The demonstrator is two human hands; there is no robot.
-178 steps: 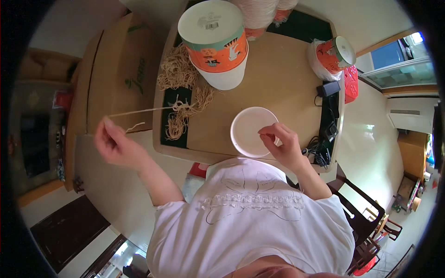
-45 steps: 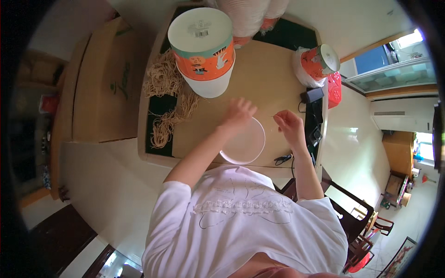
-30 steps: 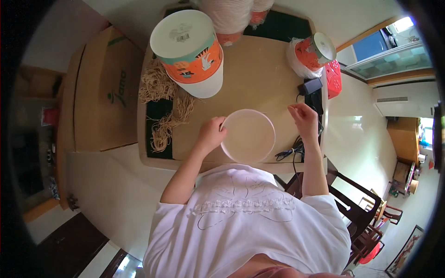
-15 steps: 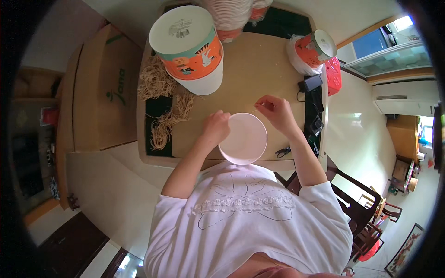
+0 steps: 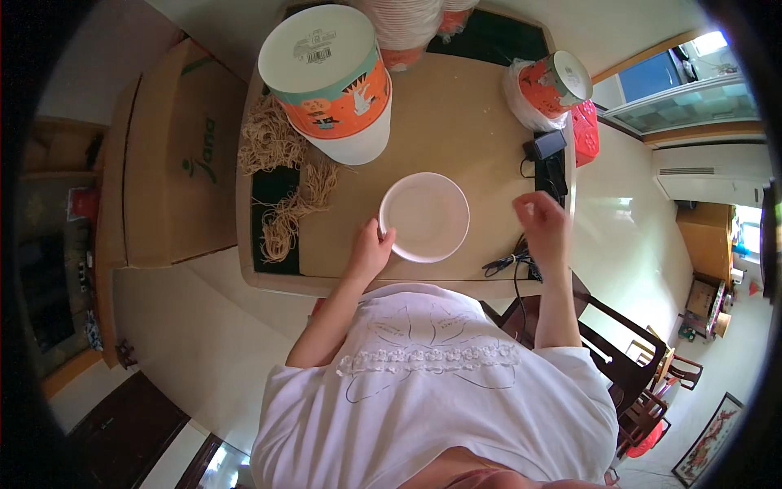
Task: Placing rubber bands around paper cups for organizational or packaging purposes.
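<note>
A white round paper tub (image 5: pixel 428 216) stands on the brown tabletop in front of me, its open mouth facing up and its inside plain white. My left hand (image 5: pixel 371 251) grips its near left rim, thumb and fingers closed on the wall. Off to the right, apart from the tub, my right hand (image 5: pixel 544 224) hovers over the table's right side near the black cables. Its fingers are curled together; what they hold, if anything, is too small to make out.
A tall stack of orange-and-green printed tubs (image 5: pixel 334 98) stands upside down at the far left. Beside it lies tangled tan raffia (image 5: pixel 281 216). Wrapped white tubs (image 5: pixel 399 24) rise at the back. A smaller printed tub (image 5: pixel 554 85), a black adapter (image 5: pixel 547 145) and cables (image 5: pixel 513 259) line the right.
The tub has moved away from my body onto the table, and its mouth shows more fully. My left hand has shifted down along its rim. My right hand has swung away to the right.
</note>
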